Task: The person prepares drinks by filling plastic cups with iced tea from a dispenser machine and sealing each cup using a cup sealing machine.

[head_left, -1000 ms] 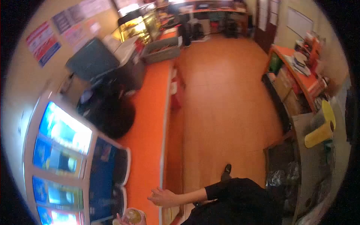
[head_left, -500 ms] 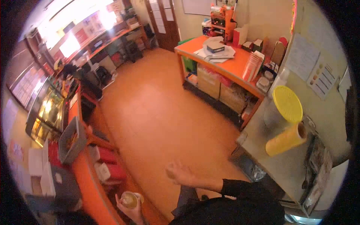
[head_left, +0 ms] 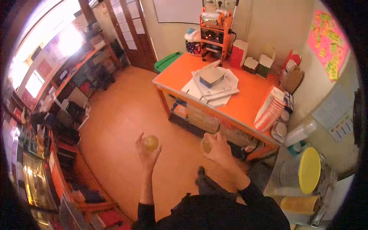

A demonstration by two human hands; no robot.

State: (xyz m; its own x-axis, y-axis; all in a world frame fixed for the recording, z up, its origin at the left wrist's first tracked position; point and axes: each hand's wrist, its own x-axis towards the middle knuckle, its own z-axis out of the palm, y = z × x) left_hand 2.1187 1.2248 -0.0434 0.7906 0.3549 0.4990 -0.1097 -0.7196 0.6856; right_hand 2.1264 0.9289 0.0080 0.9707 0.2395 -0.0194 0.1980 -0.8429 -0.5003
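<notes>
My left hand (head_left: 145, 152) is wrapped round a small round cup (head_left: 151, 142) that looks clear, with something yellowish in it. In my right hand (head_left: 219, 149) is a similar small cup (head_left: 206, 146), partly covered by the fingers. Both cups are held up over the orange floor, apart from each other. The right hand is nearer to the orange table (head_left: 176, 74) ahead.
On the table lie white flat papers with a small box (head_left: 211, 77), stacked paper cups (head_left: 270, 111) and a sealing machine (head_left: 214, 34). A yellow lid (head_left: 309, 170) and a yellow roll (head_left: 299, 204) are on the metal counter at right. Shelving runs along the left.
My view has turned and moved towards the table. My left hand has risen with its cup. My right hand, blurred before, now shows a cup in its fingers.
</notes>
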